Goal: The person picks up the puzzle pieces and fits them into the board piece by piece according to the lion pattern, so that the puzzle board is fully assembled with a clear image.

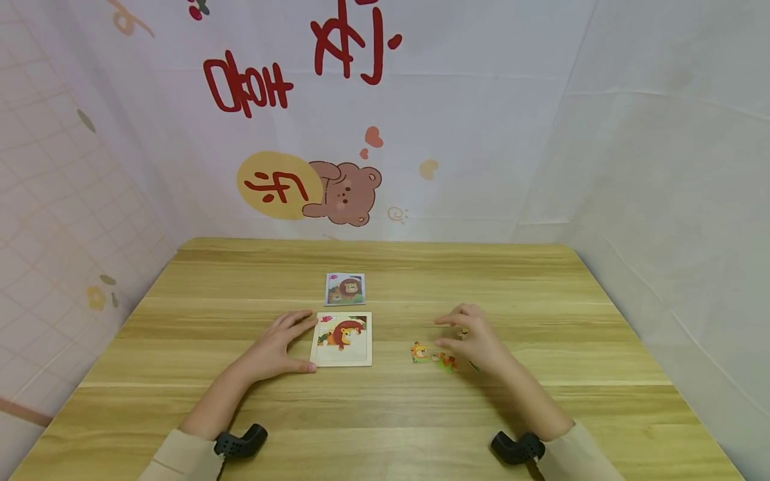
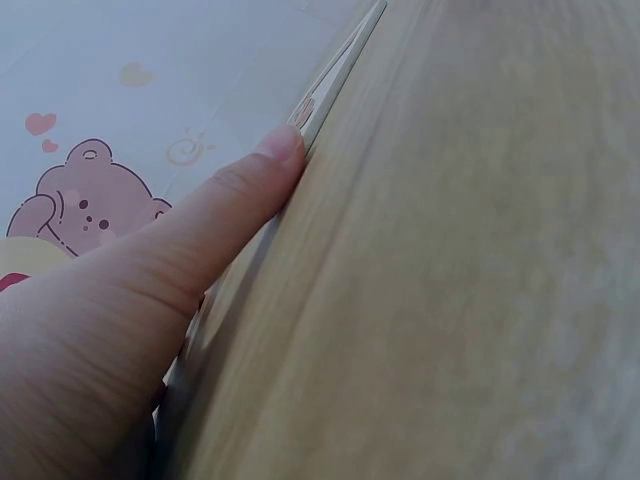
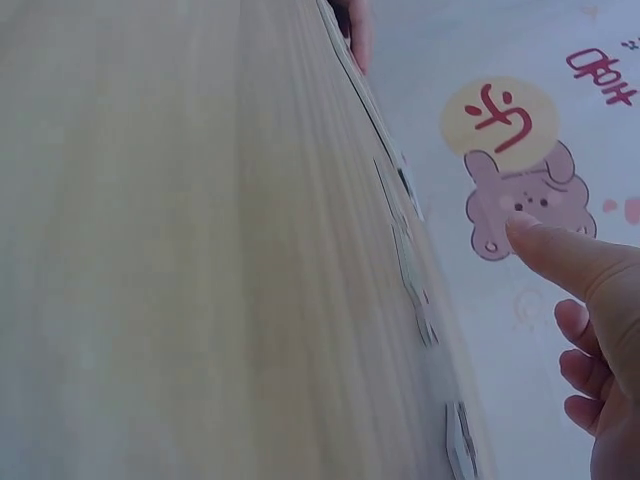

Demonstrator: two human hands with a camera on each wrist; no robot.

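A square jigsaw puzzle board with a partly filled lion picture lies on the table in the head view. My left hand rests at its left edge, thumb at the near corner and index finger by the far corner. In the left wrist view the thumb touches the board's rim. My right hand is over loose puzzle pieces right of the board, its thumb and index finger apart with nothing between them. The hand partly hides some pieces. From the right wrist, flat pieces show edge-on on the table.
Behind the board lies a small picture card with the full lion scene. The wood-grain table ends at a white printed cloth, which also hangs along the sides.
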